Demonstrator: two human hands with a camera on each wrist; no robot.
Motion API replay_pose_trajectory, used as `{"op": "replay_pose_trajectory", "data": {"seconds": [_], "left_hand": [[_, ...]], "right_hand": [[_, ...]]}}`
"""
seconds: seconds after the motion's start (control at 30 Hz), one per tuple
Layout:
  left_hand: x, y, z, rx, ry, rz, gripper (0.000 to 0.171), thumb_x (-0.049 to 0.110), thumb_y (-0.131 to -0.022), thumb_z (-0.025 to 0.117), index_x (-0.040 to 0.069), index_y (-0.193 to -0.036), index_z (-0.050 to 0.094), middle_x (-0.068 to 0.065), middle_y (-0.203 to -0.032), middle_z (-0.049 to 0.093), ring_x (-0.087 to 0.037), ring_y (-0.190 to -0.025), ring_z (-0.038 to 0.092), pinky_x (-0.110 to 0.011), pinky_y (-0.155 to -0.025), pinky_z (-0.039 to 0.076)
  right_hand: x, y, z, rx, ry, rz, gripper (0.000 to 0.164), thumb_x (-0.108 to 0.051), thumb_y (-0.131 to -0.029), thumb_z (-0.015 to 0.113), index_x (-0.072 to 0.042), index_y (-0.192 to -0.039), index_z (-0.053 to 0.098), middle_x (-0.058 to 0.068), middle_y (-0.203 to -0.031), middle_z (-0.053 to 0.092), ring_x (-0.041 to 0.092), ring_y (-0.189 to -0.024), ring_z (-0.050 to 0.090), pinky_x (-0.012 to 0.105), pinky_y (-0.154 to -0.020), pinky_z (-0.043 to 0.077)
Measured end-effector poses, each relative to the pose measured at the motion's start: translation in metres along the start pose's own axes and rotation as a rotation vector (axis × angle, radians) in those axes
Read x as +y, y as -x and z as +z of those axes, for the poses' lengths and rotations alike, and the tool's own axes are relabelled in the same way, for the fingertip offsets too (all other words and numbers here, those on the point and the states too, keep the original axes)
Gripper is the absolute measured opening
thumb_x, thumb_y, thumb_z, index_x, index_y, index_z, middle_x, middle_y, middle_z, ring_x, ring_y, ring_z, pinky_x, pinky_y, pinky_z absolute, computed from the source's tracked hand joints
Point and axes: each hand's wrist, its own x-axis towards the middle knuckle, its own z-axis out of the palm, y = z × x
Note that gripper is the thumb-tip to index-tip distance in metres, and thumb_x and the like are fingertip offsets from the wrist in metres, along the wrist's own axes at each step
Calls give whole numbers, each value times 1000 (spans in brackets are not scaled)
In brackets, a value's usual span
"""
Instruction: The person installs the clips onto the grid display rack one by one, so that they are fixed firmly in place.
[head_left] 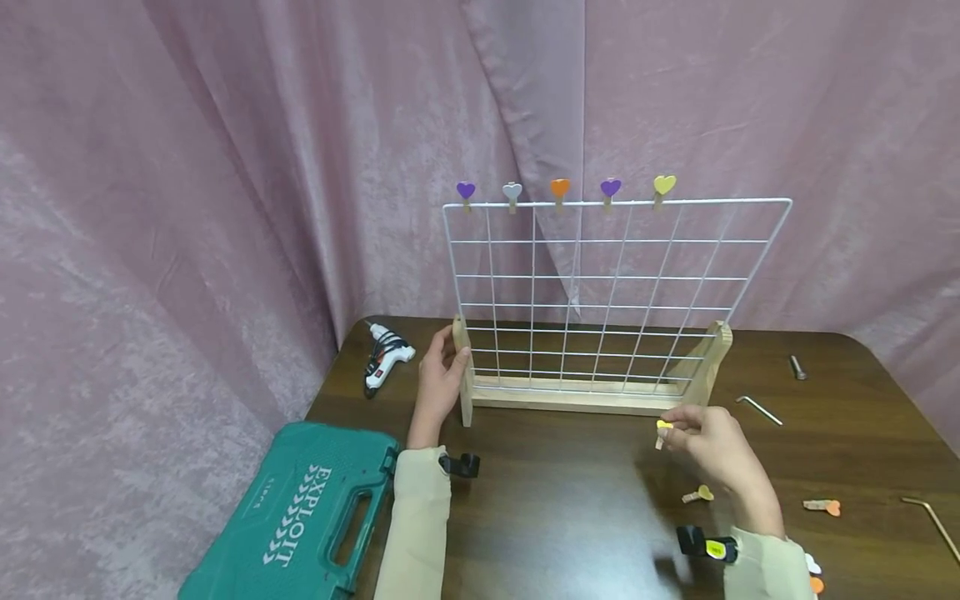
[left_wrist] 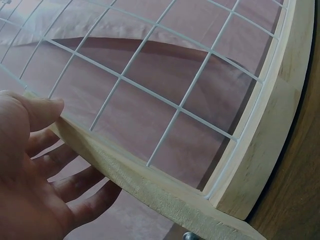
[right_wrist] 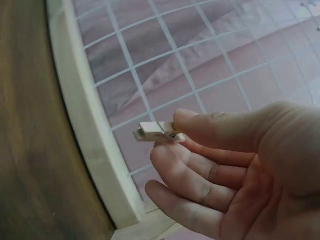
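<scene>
A white wire grid (head_left: 592, 275) stands upright in a wooden stand (head_left: 562, 400). Along its top bar sit several heart clothespins: purple (head_left: 466, 191), white (head_left: 512, 191), orange (head_left: 560, 188), another purple (head_left: 611, 187) and a yellow one (head_left: 664, 185). At the stand's left side piece (left_wrist: 145, 187), my left hand (head_left: 438, 383) grips the wood, thumb at the front edge and fingers behind. In front of the right side piece, my right hand (head_left: 712, 442) pinches a small wooden clothespin (right_wrist: 155, 129) with a yellow heart between thumb and fingers.
Below my right hand lies a yellow heart clothespin (head_left: 699, 494); an orange one (head_left: 823, 507) is farther right. Hex keys (head_left: 761, 410) (head_left: 932, 522) and a bolt (head_left: 797, 367) lie on the right. A glue gun (head_left: 388, 357) and a green tool case (head_left: 300, 508) are at left.
</scene>
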Motion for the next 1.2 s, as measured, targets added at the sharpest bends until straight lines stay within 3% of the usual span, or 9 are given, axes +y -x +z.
{"op": "replay_pose_trajectory", "data": {"seconds": [0.1, 0.2, 0.33, 0.57, 0.7, 0.87, 1.07, 1.2], "left_hand": [[13, 3, -1, -7, -2, -5, 41, 3, -92, 53, -5, -131, 42, -24, -122, 52, -33, -109, 54, -40, -91, 47], [13, 2, -2, -9, 3, 3, 41, 4, -92, 54, -4, -131, 43, -23, -122, 52, -32, -109, 55, -40, -90, 47], [15, 0, -2, -3, 10, 11, 41, 4, -92, 54, -4, -131, 43, -24, -122, 52, -34, -110, 54, -41, -91, 47], [16, 3, -4, 2, 6, -2, 41, 5, -92, 54, -4, -131, 43, -25, -123, 51, -35, -109, 53, -43, -90, 47], [16, 4, -2, -9, 7, 5, 41, 5, -92, 54, -5, -131, 43, -26, -124, 50, -36, -110, 53, -43, -91, 46], [16, 5, -2, -5, 9, 0, 41, 4, -92, 54, -4, -131, 43, -25, -124, 51, -35, -110, 53, -43, -91, 46], [16, 5, -2, -13, 4, -18, 41, 5, -93, 53, -2, -132, 43, -23, -124, 51, -34, -109, 54, -42, -89, 47], [17, 5, -1, -11, -4, -12, 41, 5, -93, 53, -3, -132, 43, -24, -124, 51, -34, -109, 54, -42, -89, 47]], "right_hand": [[-5, 2, -2, 9, -25, -32, 22, -10, -83, 68, 5, -98, 66, 10, -82, 69, 15, -73, 64, 25, -61, 49], [-9, 2, -7, 23, -36, -108, 20, -8, -83, 68, 5, -98, 65, 10, -83, 69, 9, -73, 62, 24, -60, 49], [-20, 3, -16, 38, 13, -218, 13, -4, -84, 66, 0, -96, 65, 5, -83, 66, 4, -70, 56, 21, -57, 46], [-44, 5, -37, 14, 126, -310, 7, -7, -87, 62, -10, -93, 63, -2, -76, 60, 7, -68, 53, 20, -58, 42], [-55, 5, -53, 75, 206, -376, 11, -5, -85, 65, -13, -92, 63, -3, -85, 62, 4, -76, 54, 16, -64, 43], [-70, -2, -75, 135, 277, -468, 16, -1, -83, 65, -14, -92, 62, -4, -83, 60, 3, -73, 54, 15, -61, 42], [-90, -14, -99, 224, 322, -517, 20, 1, -81, 67, -14, -93, 64, -8, -88, 58, 0, -76, 53, 12, -64, 40], [-101, -25, -113, 305, 340, -616, 25, 7, -76, 70, -11, -93, 66, -5, -91, 59, -6, -78, 50, 11, -68, 39]]}}
